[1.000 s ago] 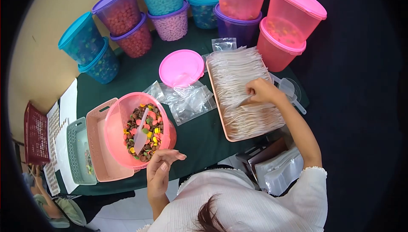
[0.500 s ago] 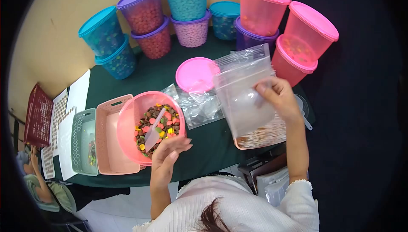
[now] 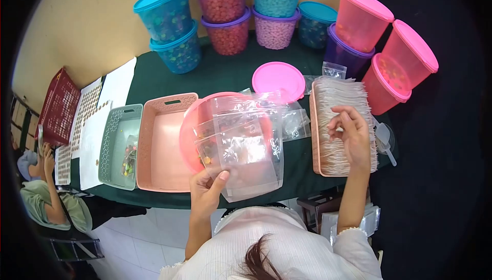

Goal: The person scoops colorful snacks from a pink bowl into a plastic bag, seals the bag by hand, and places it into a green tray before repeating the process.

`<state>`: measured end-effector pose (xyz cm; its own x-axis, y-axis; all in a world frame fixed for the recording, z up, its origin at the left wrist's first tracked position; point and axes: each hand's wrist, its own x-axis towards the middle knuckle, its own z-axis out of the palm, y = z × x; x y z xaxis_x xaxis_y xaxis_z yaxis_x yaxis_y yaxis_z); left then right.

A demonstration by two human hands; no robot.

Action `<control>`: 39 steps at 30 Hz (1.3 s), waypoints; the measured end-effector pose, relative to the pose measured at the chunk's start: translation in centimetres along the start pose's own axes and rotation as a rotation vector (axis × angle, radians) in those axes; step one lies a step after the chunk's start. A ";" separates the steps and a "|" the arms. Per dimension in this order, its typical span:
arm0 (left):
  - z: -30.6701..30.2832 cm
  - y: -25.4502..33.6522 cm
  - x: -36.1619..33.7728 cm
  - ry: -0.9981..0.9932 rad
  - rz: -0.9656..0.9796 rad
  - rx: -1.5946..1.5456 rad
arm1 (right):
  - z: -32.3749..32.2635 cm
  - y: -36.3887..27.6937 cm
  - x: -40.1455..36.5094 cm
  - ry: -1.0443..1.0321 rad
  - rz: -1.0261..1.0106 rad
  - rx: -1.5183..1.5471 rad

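Several clear plastic bags (image 3: 246, 152) are pinched at their lower left between the thumb and fingers of my left hand (image 3: 209, 190). They hang over a pink bowl (image 3: 192, 121) and hide most of its contents. My right hand (image 3: 351, 131) holds nothing, its fingers curled loosely apart above a pink basket (image 3: 315, 146) packed with thin upright packets (image 3: 333, 100). A round pink lid (image 3: 278, 81) lies behind the bags, with more clear bags (image 3: 296, 124) beside it.
Lidded tubs (image 3: 228, 13) stand stacked along the back. An empty peach basket (image 3: 166, 144) and a green basket (image 3: 119, 149) with small bags are at left. A scoop (image 3: 384, 139) lies at right. Another person (image 3: 48, 203) is at far left.
The bags have passed from my right hand to my left hand and now cover the bowl. My right hand has let go. The view has shifted, so the table's objects appear farther right.
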<state>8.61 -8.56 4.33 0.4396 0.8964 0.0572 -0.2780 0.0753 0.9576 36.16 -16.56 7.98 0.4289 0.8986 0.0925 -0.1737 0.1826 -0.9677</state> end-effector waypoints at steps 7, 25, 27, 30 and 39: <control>-1.4 0.1 0.1 -0.089 -0.005 0.009 | 8.3 5.7 -2.7 -0.258 0.044 -0.046; -6.5 1.3 0.0 -0.034 -0.085 -0.078 | -5.4 3.1 1.8 0.526 -0.046 -0.879; -6.1 1.5 0.3 -0.051 -0.109 -0.046 | -0.7 2.7 1.2 0.250 -0.121 -0.830; -6.1 1.7 0.6 -0.152 -0.139 -0.032 | 6.9 1.9 1.2 -0.171 -0.134 -0.630; -5.8 2.5 0.3 -0.221 -0.274 -0.058 | 12.4 2.0 4.7 -0.528 0.151 -0.373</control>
<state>3.06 -5.55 5.06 0.6773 0.7235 -0.1335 -0.1697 0.3302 0.9285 26.84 -7.03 9.37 -0.0846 0.9956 -0.0401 0.1615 -0.0260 -0.9865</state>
